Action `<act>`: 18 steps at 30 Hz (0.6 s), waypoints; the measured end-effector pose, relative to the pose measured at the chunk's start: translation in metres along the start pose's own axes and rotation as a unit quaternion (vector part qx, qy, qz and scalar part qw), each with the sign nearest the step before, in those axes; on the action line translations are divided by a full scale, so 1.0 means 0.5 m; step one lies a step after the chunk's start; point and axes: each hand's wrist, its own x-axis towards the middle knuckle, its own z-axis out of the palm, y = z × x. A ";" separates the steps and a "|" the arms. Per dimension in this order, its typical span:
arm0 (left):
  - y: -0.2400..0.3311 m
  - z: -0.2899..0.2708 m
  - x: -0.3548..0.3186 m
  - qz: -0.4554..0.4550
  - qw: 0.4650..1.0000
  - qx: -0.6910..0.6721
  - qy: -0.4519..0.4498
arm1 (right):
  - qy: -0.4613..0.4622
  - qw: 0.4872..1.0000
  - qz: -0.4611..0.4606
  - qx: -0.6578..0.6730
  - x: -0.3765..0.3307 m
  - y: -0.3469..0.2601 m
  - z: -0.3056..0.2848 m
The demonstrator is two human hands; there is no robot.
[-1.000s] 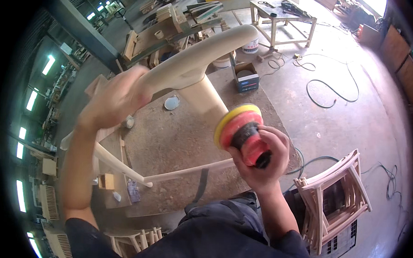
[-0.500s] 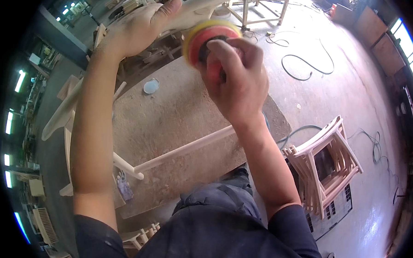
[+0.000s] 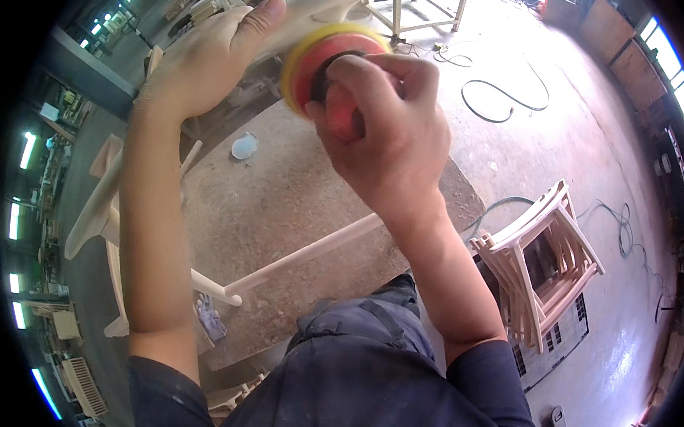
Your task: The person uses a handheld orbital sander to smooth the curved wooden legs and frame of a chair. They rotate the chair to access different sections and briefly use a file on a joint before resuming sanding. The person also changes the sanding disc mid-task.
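Observation:
My right hand is closed around a round sander with a red body and a yellow pad. The pad's edge is tilted up against a curved, pale wooden chair part at the top of the view. My left hand lies over that same part, its thumb pointing up and away; its other fingers curl over the far side, mostly hidden. Below runs a pale wooden leg, joined to another piece near my left forearm. The chair's remaining frame is partly hidden behind that arm.
A dusty brown board lies beneath, with a pale round lid and a greyish glove on it. Stacked wooden frames stand at the right. A dark hose curls across the floor, and a wooden stand is beyond.
The sander and my right hand have shifted slightly left. My left hand has also moved a little left, still on the wood. The whole view has shifted slightly.

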 end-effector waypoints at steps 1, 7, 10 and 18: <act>0.000 0.000 0.000 -0.002 1.000 -0.009 -0.003 | -0.003 1.000 0.002 -0.001 -0.004 -0.005 0.002; -0.002 -0.007 -0.011 0.028 1.000 0.005 0.012 | -0.028 1.000 0.008 -0.001 -0.055 -0.015 0.005; 0.007 0.001 -0.018 0.015 0.999 0.016 0.024 | -0.021 0.999 0.029 0.007 -0.106 0.002 0.004; 0.016 -0.002 -0.023 0.014 0.999 0.008 0.032 | -0.006 1.000 0.026 0.010 -0.012 -0.019 -0.014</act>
